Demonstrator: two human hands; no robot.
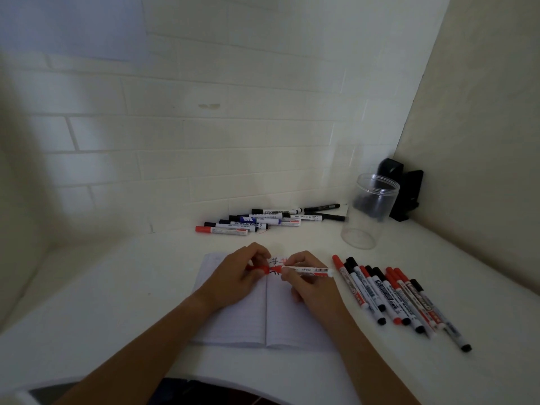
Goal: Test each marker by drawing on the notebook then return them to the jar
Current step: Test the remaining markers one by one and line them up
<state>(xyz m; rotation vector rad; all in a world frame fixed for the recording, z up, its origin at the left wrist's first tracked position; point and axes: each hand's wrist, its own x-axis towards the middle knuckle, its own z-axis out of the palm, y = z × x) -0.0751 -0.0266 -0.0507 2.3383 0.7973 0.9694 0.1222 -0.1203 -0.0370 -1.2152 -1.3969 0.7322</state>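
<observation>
above the notebook (263, 311), left fingers (257, 258) around red cap (258, 269), right fingers (292, 263) around marker (309, 270)

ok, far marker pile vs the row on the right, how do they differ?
The far pile lies roughly sideways behind the notebook, loosely stacked; the right row fans out side by side, right of the notebook. The pile includes a blue marker; the row looks only red and black. Both lie capped, outside the jar.

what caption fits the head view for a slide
Over the open notebook, left hand holds a red cap, right hand the red marker.
</observation>
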